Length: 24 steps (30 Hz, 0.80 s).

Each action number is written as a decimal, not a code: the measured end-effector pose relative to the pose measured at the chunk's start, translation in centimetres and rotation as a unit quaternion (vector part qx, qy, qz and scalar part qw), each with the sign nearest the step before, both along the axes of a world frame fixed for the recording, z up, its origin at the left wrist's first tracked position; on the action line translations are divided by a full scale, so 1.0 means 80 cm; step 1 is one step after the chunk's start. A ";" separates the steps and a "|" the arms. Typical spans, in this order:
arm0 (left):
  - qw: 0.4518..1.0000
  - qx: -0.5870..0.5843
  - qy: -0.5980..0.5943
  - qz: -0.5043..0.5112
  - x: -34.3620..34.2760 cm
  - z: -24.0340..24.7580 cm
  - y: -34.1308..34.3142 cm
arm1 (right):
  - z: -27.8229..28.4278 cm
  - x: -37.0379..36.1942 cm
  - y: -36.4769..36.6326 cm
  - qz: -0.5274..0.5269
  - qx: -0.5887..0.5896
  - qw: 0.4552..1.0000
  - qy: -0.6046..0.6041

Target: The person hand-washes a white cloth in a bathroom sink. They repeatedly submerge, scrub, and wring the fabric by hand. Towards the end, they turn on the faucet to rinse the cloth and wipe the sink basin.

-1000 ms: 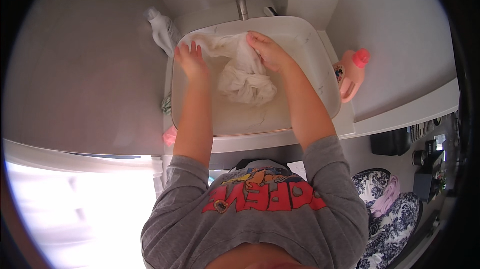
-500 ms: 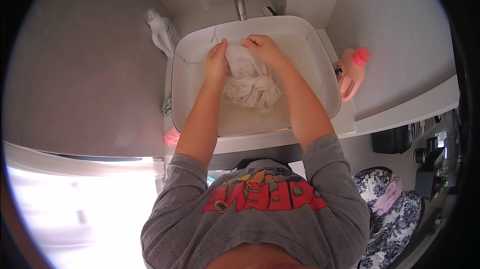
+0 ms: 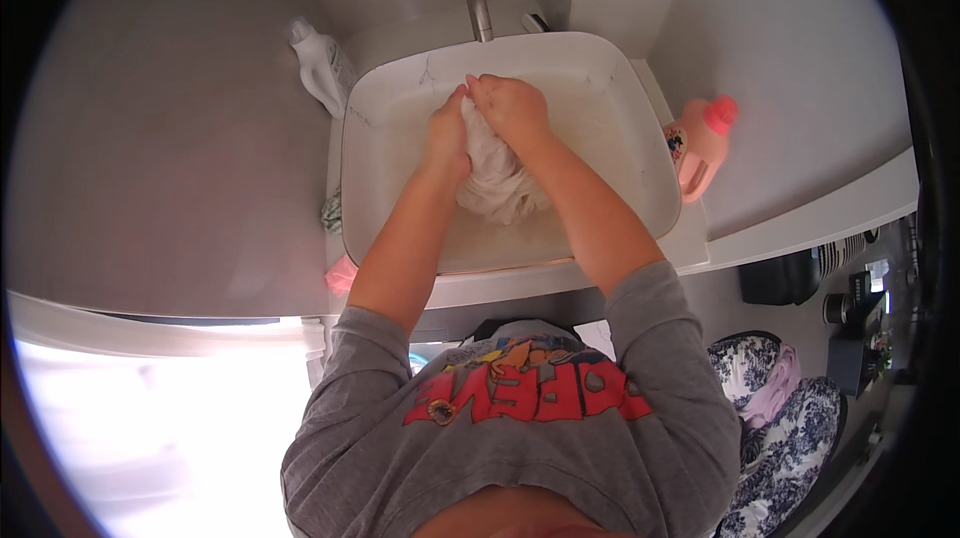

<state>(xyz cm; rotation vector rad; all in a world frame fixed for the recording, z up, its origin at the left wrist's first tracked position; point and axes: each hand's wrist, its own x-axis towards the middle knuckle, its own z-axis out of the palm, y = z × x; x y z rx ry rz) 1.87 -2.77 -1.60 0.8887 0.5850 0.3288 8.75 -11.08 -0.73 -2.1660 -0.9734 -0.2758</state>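
Observation:
A wet white cloth (image 3: pixel 495 178) hangs bunched between my hands, its lower part resting in cloudy water in the white basin (image 3: pixel 632 88). My left hand (image 3: pixel 449 133) is closed on the cloth's left side, thumb toward the far end. Against it from the right, my right hand (image 3: pixel 512 110) is curled round the upper end of the cloth. The two hands nearly meet at the fingertips, and the fabric between them is gathered into a narrow bundle. Some fingers are hidden behind the cloth and the hands.
Behind the basin rises a metal faucet (image 3: pixel 477 3). A white bottle (image 3: pixel 320 68) stands at its left, and a pink bottle with a red cap (image 3: pixel 705 146) at its right. Pink cloth (image 3: pixel 341 275) and a patterned green-white item (image 3: pixel 332 211) lie by the left rim.
My hands have come together from apart, the left one moving right. The cloth, spread between them before, is now squeezed into a narrower bundle.

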 end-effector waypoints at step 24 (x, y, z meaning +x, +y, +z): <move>0.990 -0.056 -0.041 -0.121 -0.006 -0.012 0.004 | 0.020 -0.018 0.013 0.005 -0.047 0.998 -0.043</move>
